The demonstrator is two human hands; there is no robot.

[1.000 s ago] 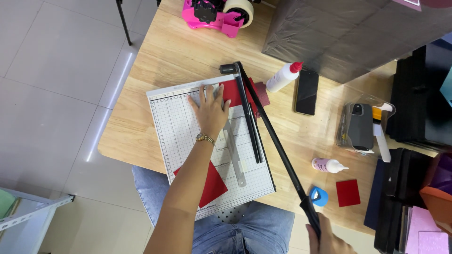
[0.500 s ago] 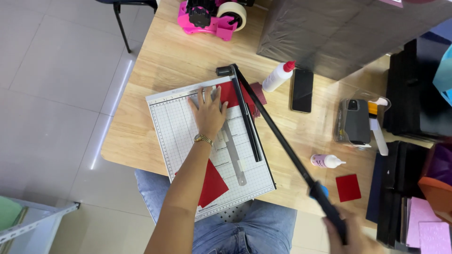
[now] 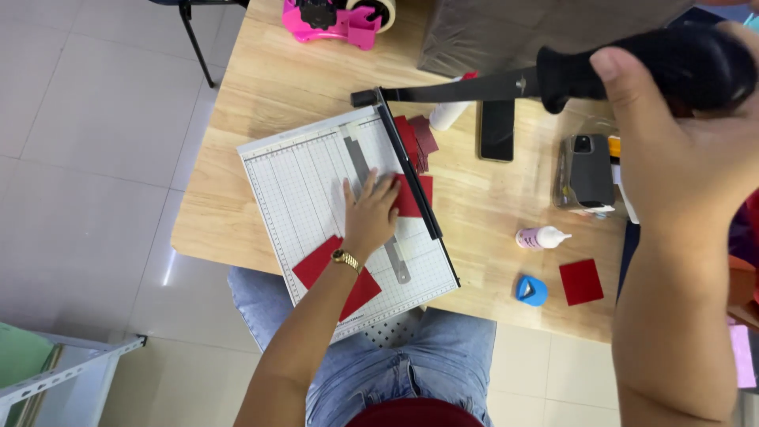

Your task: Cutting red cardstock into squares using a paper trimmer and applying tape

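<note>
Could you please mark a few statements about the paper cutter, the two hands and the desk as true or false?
1. The left hand presses red paper on the cutter board. True.
2. The right hand holds the cutter handle raised. True.
3. The tape dispenser is blue. False: pink.
4. A phone lies on the cutter board. False: on the wooden table.
5. A small red square lies beside a blue object. True.
</note>
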